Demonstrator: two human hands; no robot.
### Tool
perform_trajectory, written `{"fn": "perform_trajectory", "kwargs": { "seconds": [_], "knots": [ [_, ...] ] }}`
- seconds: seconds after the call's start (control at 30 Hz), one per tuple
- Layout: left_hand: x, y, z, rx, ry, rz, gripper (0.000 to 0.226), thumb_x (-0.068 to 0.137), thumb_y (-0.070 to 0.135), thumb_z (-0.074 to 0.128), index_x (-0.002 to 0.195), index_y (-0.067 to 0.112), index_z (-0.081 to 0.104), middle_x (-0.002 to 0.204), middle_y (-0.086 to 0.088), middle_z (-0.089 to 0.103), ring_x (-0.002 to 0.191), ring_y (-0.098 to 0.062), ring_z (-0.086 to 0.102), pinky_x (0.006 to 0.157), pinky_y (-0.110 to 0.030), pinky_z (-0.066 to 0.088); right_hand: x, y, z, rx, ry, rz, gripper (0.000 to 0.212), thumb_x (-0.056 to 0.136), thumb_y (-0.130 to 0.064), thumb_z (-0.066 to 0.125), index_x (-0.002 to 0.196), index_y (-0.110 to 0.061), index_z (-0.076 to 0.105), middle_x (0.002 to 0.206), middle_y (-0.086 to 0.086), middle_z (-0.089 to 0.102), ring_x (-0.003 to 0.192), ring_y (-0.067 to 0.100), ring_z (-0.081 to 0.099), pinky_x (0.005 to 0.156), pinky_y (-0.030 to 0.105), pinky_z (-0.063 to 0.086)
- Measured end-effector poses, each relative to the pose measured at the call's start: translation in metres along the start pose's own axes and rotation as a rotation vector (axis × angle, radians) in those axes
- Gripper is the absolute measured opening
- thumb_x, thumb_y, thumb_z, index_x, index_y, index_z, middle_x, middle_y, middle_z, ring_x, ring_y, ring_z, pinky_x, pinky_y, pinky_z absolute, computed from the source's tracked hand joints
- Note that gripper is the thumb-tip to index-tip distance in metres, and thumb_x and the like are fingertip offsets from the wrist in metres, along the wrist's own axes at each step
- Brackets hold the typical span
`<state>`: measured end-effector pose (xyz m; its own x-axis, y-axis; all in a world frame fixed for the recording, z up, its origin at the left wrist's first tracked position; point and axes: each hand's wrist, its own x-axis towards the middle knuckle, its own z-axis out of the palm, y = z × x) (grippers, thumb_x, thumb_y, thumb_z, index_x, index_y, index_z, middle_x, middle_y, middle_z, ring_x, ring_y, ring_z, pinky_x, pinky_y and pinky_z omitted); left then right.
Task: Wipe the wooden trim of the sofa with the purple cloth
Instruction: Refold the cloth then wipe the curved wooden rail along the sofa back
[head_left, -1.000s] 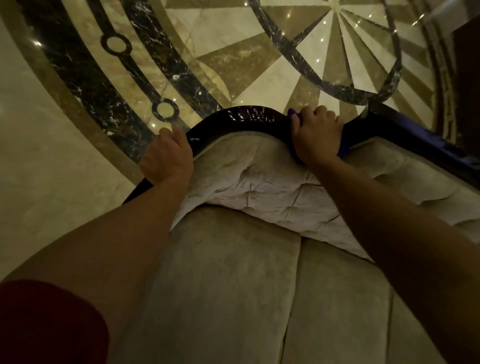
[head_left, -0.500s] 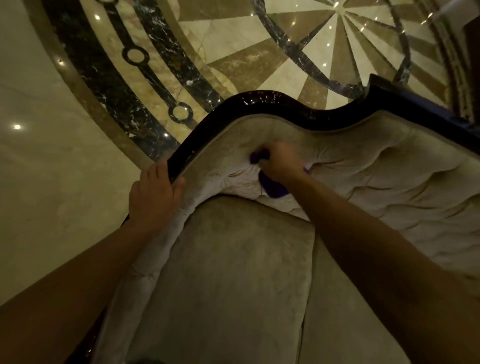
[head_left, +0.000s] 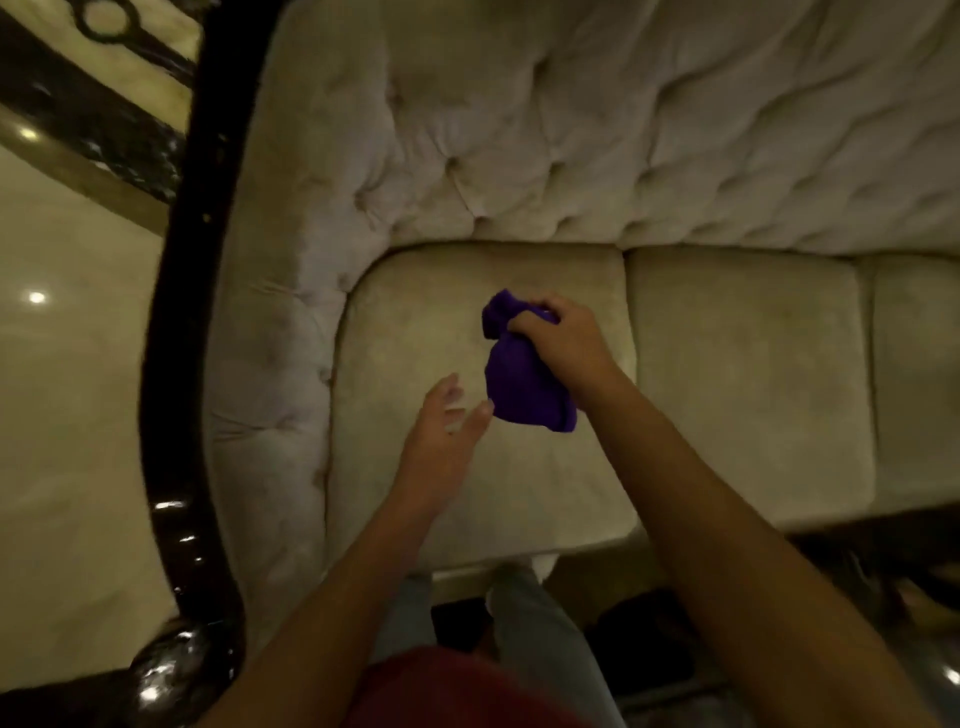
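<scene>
My right hand (head_left: 563, 340) grips the bunched purple cloth (head_left: 522, 382), which hangs from my fist above the left seat cushion (head_left: 415, 322). My left hand (head_left: 441, 431) hovers just left of the cloth with fingers spread, its fingertips close to the cloth's lower edge and holding nothing. The sofa's dark glossy wooden trim (head_left: 179, 322) curves down the left side of the view along the tufted arm, well away from both hands.
The cream tufted sofa back (head_left: 623, 145) fills the top. A second seat cushion (head_left: 748, 374) lies to the right. Polished marble floor (head_left: 62, 395) with dark inlay is at the left. My legs stand at the sofa's front edge below.
My right hand drew the cloth back from the top trim, down over the backrest to above the seat. My left hand left the trim and came toward the cloth. The view tilted downward.
</scene>
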<state>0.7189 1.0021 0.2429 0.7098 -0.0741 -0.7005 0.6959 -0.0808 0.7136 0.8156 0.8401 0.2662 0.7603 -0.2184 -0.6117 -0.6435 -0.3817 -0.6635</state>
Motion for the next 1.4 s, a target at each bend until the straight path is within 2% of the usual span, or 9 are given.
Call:
{"fn": "perform_trajectory", "kwargs": {
  "seconds": [0.13,0.3,0.4,0.5,0.6,0.7,0.9,1.1,1.4],
  "knots": [
    [-0.026,0.009,0.066,-0.106,-0.171,0.023,0.071,0.088,0.049,0.07,0.147,0.018,0.046,0.143,-0.005,0.056,0.125,-0.016,0.061,0.102,-0.037,0.056,-0.045,0.051,-0.054,0.38,0.057,0.124,0.017,0.076,-0.027,0.079,0.092,-0.027,0.078,0.09,-0.001,0.079,0.091,0.021,0.072,0.074,0.034,0.056],
    [-0.057,0.024,0.15,0.08,-0.258,0.112,0.071,0.085,0.058,0.068,0.144,0.026,0.048,0.131,0.004,0.066,0.113,-0.008,0.068,0.09,-0.03,0.06,-0.103,0.126,-0.124,0.595,0.155,0.138,0.025,0.078,-0.036,0.079,0.099,-0.022,0.079,0.094,0.0,0.081,0.088,0.017,0.077,0.072,0.03,0.06],
    [-0.089,0.026,0.211,0.176,-0.264,0.159,0.078,0.091,0.038,0.073,0.155,0.028,0.029,0.128,0.002,0.064,0.1,-0.002,0.072,0.081,-0.026,0.062,-0.143,0.167,-0.174,0.626,0.201,0.12,0.026,0.09,-0.048,0.073,0.096,-0.024,0.081,0.094,-0.002,0.081,0.088,0.015,0.078,0.073,0.028,0.062],
    [-0.131,0.018,0.278,0.301,-0.361,0.232,0.059,0.096,0.03,0.069,0.148,0.031,0.042,0.127,0.004,0.063,0.101,-0.005,0.071,0.075,-0.024,0.062,-0.184,0.204,-0.231,0.616,0.295,0.184,0.043,0.096,-0.059,0.056,0.086,-0.026,0.081,0.083,-0.004,0.081,0.078,0.014,0.078,0.068,0.032,0.061],
    [-0.176,0.002,0.337,0.308,-0.5,0.221,0.042,0.102,0.022,0.059,0.141,0.033,0.05,0.123,-0.003,0.068,0.104,-0.013,0.072,0.071,-0.022,0.06,-0.232,0.241,-0.288,0.488,0.448,0.081,0.036,0.099,-0.047,0.053,0.091,-0.025,0.08,0.087,-0.005,0.079,0.089,0.017,0.074,0.087,0.044,0.06],
    [-0.213,-0.012,0.385,0.375,-0.607,0.215,0.038,0.104,0.017,0.053,0.14,0.029,0.053,0.117,-0.005,0.072,0.101,-0.017,0.074,0.068,-0.026,0.062,-0.276,0.27,-0.335,0.332,0.572,-0.024,0.016,0.098,-0.032,0.062,0.103,-0.029,0.077,0.09,-0.012,0.076,0.086,0.005,0.07,0.081,0.033,0.06],
    [-0.252,-0.006,0.446,0.423,-0.62,0.39,0.072,0.098,0.012,0.063,0.156,0.037,0.027,0.134,0.016,0.055,0.104,0.004,0.067,0.074,-0.014,0.057,-0.33,0.299,-0.391,0.315,0.748,-0.021,0.026,0.091,-0.031,0.072,0.116,-0.03,0.067,0.1,-0.009,0.07,0.092,0.008,0.068,0.082,0.037,0.061],
    [-0.266,0.005,0.507,0.591,-0.929,0.363,0.038,0.098,0.028,0.065,0.135,0.022,0.057,0.114,0.014,0.072,0.102,0.004,0.069,0.077,-0.01,0.053,-0.351,0.3,-0.42,0.4,1.158,-0.171,0.02,0.094,-0.023,0.074,0.112,-0.023,0.068,0.109,-0.007,0.07,0.098,0.006,0.065,0.084,0.017,0.052],
    [-0.27,0.043,0.611,0.472,-1.108,0.286,0.039,0.082,0.026,0.068,0.12,0.017,0.07,0.109,-0.004,0.079,0.102,-0.018,0.075,0.084,-0.029,0.061,-0.388,0.324,-0.499,0.694,1.304,-0.175,0.022,0.101,-0.029,0.06,0.123,-0.025,0.065,0.114,-0.01,0.068,0.103,0.002,0.067,0.083,0.016,0.055]
  ]
}}
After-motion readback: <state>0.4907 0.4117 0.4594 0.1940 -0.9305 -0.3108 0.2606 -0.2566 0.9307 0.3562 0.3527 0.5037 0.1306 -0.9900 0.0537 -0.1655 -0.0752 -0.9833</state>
